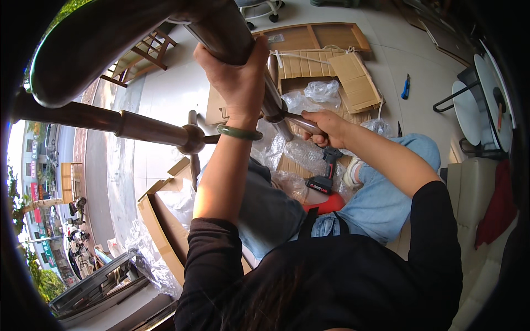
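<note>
A dark brown, glossy frame of turned poles fills the upper left. My left hand (236,83), above a green bangle (239,132), is wrapped round its thick pole (223,33). To the right and lower, my right hand (327,126) closes on a thinner brown rod (303,122) that meets the pole at a joint. Another rounded arm (152,127) of the frame runs left to a ball-shaped joint (191,139). Between my legs lies a black and red cordless drill (326,174), on or beside a red thing (324,204) that is partly covered.
Opened cardboard (356,83) and crumpled bubble wrap (306,154) spread over the floor ahead. A blue utility knife (406,87) lies at the right. Another carton (160,226) stands at my left. Wooden panels (326,36) lie at the back; a pale sofa (475,193) is at the right.
</note>
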Demonstrator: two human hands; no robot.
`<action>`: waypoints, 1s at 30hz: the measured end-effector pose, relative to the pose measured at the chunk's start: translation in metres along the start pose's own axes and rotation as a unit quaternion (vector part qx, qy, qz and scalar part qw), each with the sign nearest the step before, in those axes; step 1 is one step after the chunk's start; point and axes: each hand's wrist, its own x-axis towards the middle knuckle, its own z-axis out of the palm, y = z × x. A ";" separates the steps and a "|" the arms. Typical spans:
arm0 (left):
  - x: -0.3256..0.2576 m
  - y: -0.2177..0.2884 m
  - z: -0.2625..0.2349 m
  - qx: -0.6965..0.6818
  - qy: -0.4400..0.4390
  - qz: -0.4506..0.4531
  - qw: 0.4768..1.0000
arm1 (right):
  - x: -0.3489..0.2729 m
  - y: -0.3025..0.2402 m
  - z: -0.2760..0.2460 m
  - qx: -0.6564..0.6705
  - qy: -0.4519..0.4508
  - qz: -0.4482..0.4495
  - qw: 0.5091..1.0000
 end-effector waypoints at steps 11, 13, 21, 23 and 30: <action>0.000 -0.004 0.001 0.037 -0.001 0.012 0.999 | -0.005 -0.002 0.002 -0.144 -0.031 -0.017 0.989; 0.002 -0.006 0.001 0.042 0.008 0.025 0.999 | 0.003 -0.005 -0.010 0.048 -0.088 0.113 0.989; 0.003 -0.010 0.001 0.047 0.024 0.025 0.998 | -0.016 -0.009 0.010 -0.295 0.124 -0.201 0.926; 0.004 -0.010 0.000 0.048 0.010 0.019 0.999 | -0.012 -0.007 0.010 -0.275 0.103 -0.188 0.937; 0.004 -0.008 -0.001 0.022 0.005 0.008 1.000 | 0.016 -0.012 -0.022 0.377 -0.171 0.286 0.864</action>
